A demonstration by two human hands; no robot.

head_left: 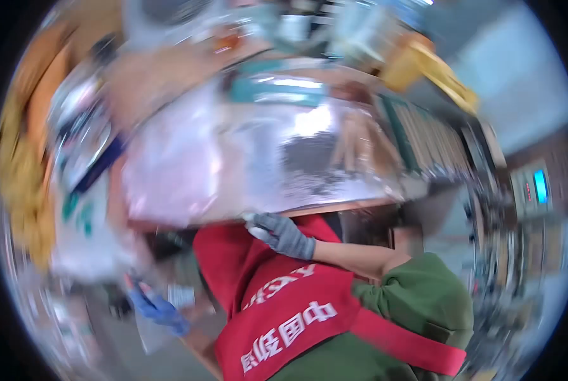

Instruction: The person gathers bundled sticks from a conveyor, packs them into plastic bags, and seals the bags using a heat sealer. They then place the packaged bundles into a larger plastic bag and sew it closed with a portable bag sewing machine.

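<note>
My left hand (159, 311), in a blue glove, is low on the left, off the table's side. A small reddish and pale spot shows by its fingers, too smeared to name. My right hand (282, 236), in a grey glove, is at the table's front edge, close to my red apron (284, 317). Its fingers look curled, with something whitish at their tips that I cannot make out. Beyond it on the table lie a pinkish-white plastic bag (173, 162) and a shiny clear plastic sheet or bag (303, 159).
Green-and-white packaging (277, 90) lies at the table's back. White bags with green print (80, 216) stand at the left, near yellow material (20, 184). A yellow bin (433, 73) is at the back right. A device with a lit blue screen (540, 186) is far right.
</note>
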